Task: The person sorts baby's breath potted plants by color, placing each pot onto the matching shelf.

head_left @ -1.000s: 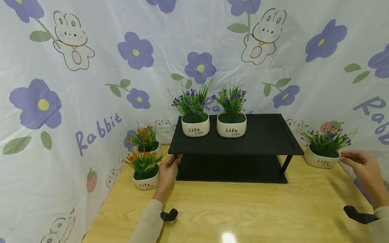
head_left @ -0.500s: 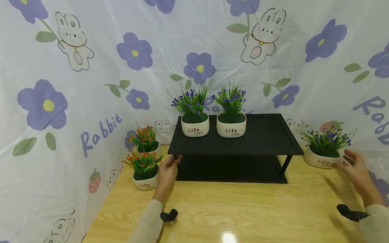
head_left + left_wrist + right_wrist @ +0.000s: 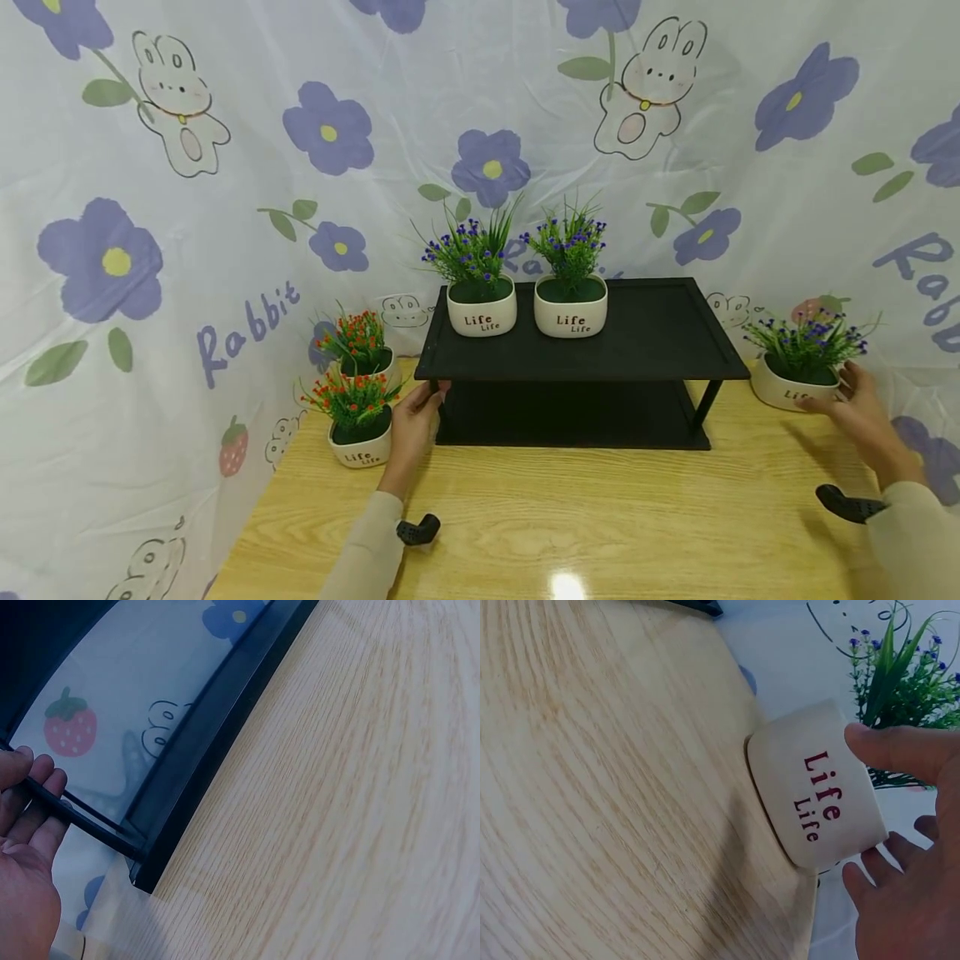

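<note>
My left hand [image 3: 411, 423] holds the front left post [image 3: 79, 817] of a black two-tier shelf [image 3: 645, 333], thumb and fingers around it. At the right, a white "Life" pot of purple artificial flowers [image 3: 795, 385] stands on the table. My right hand [image 3: 858, 417] is around its right end, with the thumb across the front and the fingers at the side and back. In the right wrist view the thumb [image 3: 892, 750] overlaps the pot's rim. Two similar purple-flowered pots, one left [image 3: 482, 312] and one right [image 3: 572, 310], sit on the shelf's top tier.
Left of the shelf stand two white pots with orange-red flowers, a front one [image 3: 360, 442] and a rear one [image 3: 382, 367], close to my left forearm. A rabbit-print cloth [image 3: 247, 208] hangs behind and beside the wooden table [image 3: 570, 508].
My right hand has moved left and closer around the right-hand pot, its thumb now across the front. The left hand stays at the shelf post, and the pots have not moved.
</note>
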Demonstrator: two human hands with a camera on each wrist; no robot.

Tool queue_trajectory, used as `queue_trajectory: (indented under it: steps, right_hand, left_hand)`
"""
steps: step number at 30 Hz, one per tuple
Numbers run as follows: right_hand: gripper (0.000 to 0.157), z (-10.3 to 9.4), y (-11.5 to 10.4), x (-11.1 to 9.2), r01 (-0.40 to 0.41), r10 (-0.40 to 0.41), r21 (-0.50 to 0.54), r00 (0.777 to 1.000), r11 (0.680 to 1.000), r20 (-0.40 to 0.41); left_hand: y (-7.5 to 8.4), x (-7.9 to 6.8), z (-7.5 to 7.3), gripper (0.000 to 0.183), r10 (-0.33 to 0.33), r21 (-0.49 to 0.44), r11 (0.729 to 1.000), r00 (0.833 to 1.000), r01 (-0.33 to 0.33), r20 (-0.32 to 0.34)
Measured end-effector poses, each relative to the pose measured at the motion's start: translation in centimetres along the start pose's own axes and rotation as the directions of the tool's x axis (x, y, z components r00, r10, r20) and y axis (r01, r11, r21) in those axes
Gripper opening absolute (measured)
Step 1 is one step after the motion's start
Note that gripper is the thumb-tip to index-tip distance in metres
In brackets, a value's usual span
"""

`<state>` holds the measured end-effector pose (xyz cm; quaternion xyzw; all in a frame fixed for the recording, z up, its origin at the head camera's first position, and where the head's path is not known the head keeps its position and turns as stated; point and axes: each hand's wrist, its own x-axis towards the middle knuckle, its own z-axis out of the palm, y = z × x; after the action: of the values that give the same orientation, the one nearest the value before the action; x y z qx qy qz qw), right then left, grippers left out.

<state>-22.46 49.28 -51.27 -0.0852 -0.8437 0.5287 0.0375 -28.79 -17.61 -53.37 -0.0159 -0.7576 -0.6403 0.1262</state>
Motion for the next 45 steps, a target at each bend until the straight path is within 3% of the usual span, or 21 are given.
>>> queue_trajectory:
  steps: [8,13,17,23,27,32,45]
  right_hand:
    - [0.114,-0.1,0.5,0.3,-0.044,0.039,-0.129,0.998,0.991,-0.043]
    - [0.112,0.2,0.8,0.6,-0.054,0.024,-0.264,0.993,0.963,-0.117]
    - [0.106,0.5,1.2,0.9,-0.046,0.005,-0.319,0.992,0.946,-0.128]
    - [0.113,1.5,1.2,0.8,-0.108,0.100,-0.160,0.993,0.981,-0.062]
    - [0.121,2.3,1.1,0.9,-0.125,0.119,-0.124,0.991,0.984,-0.060]
    - [0.128,2.9,1.1,1.2,-0.137,0.136,-0.068,0.991,0.988,-0.017]
    - [0.127,3.6,1.4,1.3,-0.168,0.160,-0.085,0.983,0.982,-0.094]
  left_hand:
    - [-0.9,0.3,-0.3,0.034,0.024,-0.037,0.999,1.000,-0.024,0.012]
    - [-0.7,0.3,-0.2,0.036,0.033,-0.029,0.999,0.999,-0.033,0.009]
    - [-0.7,0.3,-0.2,0.037,0.009,-0.010,1.000,1.000,-0.009,0.001]
    - [0.0,0.1,-0.3,0.036,-0.001,-0.006,1.000,1.000,0.001,0.011]
    - [0.6,0.0,-0.2,0.037,-0.006,-0.002,1.000,1.000,0.006,0.024]
    - [-0.3,0.1,-0.2,0.038,0.001,0.001,1.000,1.000,-0.001,0.020]
    - [-1.0,0.2,-0.2,0.037,0.028,0.000,1.000,1.000,-0.028,-0.006]
